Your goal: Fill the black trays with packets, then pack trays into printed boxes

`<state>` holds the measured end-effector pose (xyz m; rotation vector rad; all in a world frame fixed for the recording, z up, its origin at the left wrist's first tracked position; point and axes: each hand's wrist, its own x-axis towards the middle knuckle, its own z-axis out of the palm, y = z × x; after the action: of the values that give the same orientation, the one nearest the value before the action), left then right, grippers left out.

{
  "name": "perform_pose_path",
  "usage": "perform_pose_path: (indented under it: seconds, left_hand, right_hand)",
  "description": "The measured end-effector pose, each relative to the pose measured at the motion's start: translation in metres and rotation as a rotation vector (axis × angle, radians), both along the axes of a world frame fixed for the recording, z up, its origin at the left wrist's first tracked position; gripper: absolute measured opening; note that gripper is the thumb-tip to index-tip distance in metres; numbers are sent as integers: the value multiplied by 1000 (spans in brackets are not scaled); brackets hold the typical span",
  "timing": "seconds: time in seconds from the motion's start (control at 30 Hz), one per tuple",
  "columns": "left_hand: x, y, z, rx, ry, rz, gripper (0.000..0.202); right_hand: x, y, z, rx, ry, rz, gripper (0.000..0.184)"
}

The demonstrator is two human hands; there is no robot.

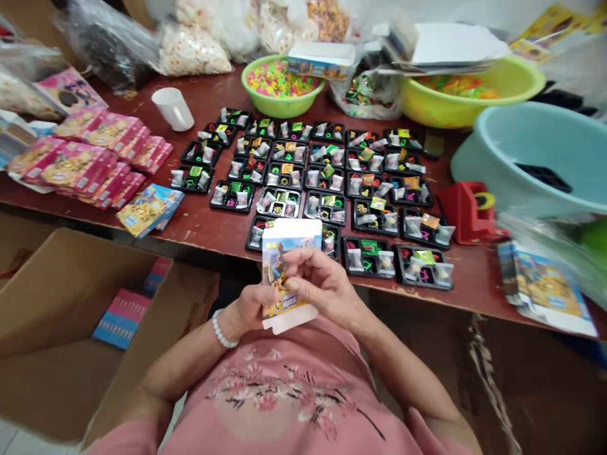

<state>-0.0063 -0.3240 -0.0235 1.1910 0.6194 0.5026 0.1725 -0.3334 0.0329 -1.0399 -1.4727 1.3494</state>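
The left hand (249, 309) and right hand (322, 284) hold a printed card box (289, 243) upright, long axis vertical, closed fingers (303, 268) across its face, the right hand lying over it, just before the nearest black tray (355, 259).

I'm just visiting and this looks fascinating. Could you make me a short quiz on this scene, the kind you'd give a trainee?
1. What does the left hand wear on its wrist?
2. True or false: the right hand and the left hand both touch the printed card.
3. Which stands to the right of the black trays? A) white cup B) red tape dispenser C) green bowl

Key: 1. A white bead bracelet. 2. True. 3. B.
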Motion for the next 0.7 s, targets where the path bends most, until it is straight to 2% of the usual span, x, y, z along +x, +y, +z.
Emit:
perform_pose_path:
  seconds: [0.1,0.13,0.23,0.33,0.47,0.53,0.63,0.7]
  left_hand:
    - [-23,1,2,-355,-190,58,71]
    - [-30,2,4,-372,-219,78,70]
    - [-48,10,11,-258,-197,67,71]
    - [-59,18,13,-218,-211,26,78]
    - [-60,20,15,-257,-241,45,79]
    - [-57,17,16,-262,-192,144,74]
    - [-53,13,16,-270,-113,346,64]
    - [-50,11,14,-262,-77,450,59]
  right_hand:
    - [-14,12,-6,249,-190,-166,38]
    - [-16,16,-5,339,-297,-169,40]
    - [-12,30,5,493,-504,-46,42]
    - [-6,42,14,547,-594,117,30]
    - [-6,48,13,545,-663,283,28]
    - [-7,49,6,540,-624,216,33]
    - [-13,50,-8,527,-543,-18,44]
    - [-17,50,-20,498,-472,-121,43]
